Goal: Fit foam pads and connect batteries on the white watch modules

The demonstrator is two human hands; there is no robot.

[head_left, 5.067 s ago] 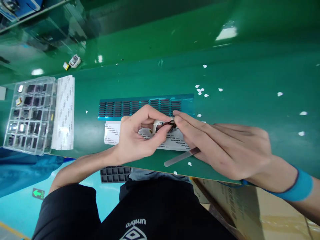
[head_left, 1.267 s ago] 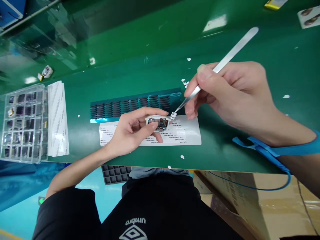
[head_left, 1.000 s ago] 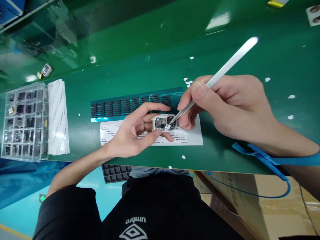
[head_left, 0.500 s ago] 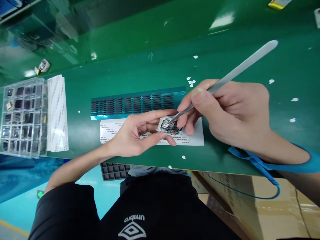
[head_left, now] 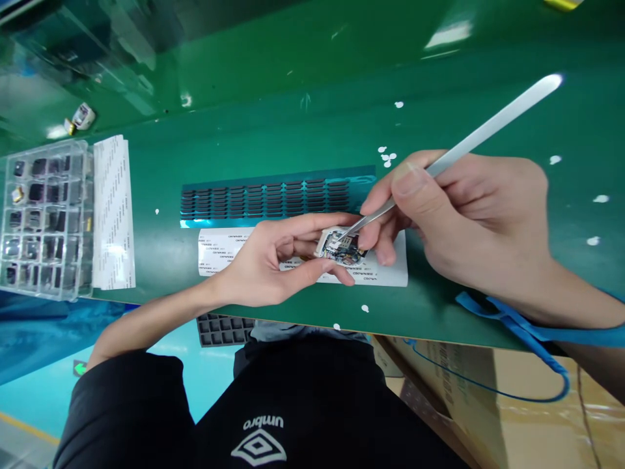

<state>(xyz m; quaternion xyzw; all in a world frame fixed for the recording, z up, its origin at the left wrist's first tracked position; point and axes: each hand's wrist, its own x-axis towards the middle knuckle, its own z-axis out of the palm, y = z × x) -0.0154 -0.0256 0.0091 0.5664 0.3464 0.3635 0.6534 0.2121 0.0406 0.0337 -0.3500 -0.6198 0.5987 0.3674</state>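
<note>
Between the thumb and fingers of my left hand (head_left: 278,260) is a small white-framed electronic device (head_left: 340,246), its circuit board and a metal card holder exposed. My right hand (head_left: 469,215) grips a pair of metal tweezers (head_left: 493,127) like a pen, and its narrow tip touches the inside of the device. The right fingertips rest by the device's right edge and cover part of it. Under both hands lies a white printed backing sheet (head_left: 219,251). Just beyond it is a blue film strip (head_left: 278,195) carrying rows of small black pads.
At left stands a clear compartment tray (head_left: 46,221) with small device parts, next to more white sheets (head_left: 114,215). A small device (head_left: 84,116) sits at the far left. Round white stickers (head_left: 388,158) dot the green table (head_left: 273,137). A blue wrist strap (head_left: 517,319) trails from my right wrist.
The view has shifted slightly, so the hands and tweezers appear a little further right. Both grips and the tip's place on the device look the same.
</note>
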